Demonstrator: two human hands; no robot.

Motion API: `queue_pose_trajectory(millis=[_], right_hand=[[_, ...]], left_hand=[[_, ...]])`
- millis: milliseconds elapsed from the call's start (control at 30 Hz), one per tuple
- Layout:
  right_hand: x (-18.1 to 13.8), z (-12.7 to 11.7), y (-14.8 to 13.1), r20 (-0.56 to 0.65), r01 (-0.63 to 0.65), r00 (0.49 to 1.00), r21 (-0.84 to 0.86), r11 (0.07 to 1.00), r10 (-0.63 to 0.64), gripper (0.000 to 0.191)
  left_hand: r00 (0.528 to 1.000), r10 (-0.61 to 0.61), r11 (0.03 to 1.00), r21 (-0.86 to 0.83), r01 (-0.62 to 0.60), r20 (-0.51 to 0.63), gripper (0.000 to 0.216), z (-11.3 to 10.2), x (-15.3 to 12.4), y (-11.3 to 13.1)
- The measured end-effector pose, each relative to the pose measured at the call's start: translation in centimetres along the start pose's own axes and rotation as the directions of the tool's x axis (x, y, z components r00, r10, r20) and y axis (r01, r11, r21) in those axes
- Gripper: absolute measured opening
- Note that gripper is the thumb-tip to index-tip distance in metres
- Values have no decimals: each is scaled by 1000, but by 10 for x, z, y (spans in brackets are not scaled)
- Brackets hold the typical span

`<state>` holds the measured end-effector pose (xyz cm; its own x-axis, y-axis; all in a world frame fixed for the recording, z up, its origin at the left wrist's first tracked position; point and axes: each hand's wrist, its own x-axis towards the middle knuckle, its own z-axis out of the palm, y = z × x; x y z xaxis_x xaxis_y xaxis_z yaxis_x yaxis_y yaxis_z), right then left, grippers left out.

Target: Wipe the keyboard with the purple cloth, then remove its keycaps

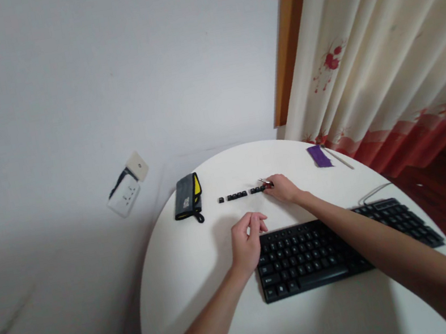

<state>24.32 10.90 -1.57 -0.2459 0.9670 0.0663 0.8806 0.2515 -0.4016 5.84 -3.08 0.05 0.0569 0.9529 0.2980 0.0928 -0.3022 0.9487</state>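
My right hand (281, 188) is closed around a small tool (266, 182) with thin metal prongs and a bit of red; most of it is hidden by the fingers. It rests at the right end of a broken row of small black keycaps (237, 195) on the table. Nearer to me, my left hand (248, 238) lies beside the upper left corner of a black keyboard (295, 260). Its fingers are loosely bent and slightly apart, with nothing visible in them. My right forearm passes over the keyboard and hides part of its keys.
A grey folded pouch (187, 196) with yellow lining lies at the left of the round white table (176, 290). Toward the right edge are a purple cloth (319, 156) and a thin stick (340, 160). The keyboard cable (372, 192) curves behind it. Wall and curtain (358, 51) border the table.
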Motion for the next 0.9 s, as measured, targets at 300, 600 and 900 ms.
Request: queue_pose_trajectory(millis=[300, 600, 900], right_hand=[[0, 1, 1, 2, 15, 1000, 26, 1000, -15, 13], [0, 1, 0, -2, 22, 1000, 45, 999, -22, 13], [1, 3, 2, -18, 30, 999, 65, 997, -29, 13]], left_hand=[[1000, 8, 1000, 10, -8, 13, 35, 0, 0, 1], [1000, -9, 1000, 12, 8, 18, 35, 0, 0, 0], [999, -5, 1000, 10, 5, 32, 34, 0, 0, 0]])
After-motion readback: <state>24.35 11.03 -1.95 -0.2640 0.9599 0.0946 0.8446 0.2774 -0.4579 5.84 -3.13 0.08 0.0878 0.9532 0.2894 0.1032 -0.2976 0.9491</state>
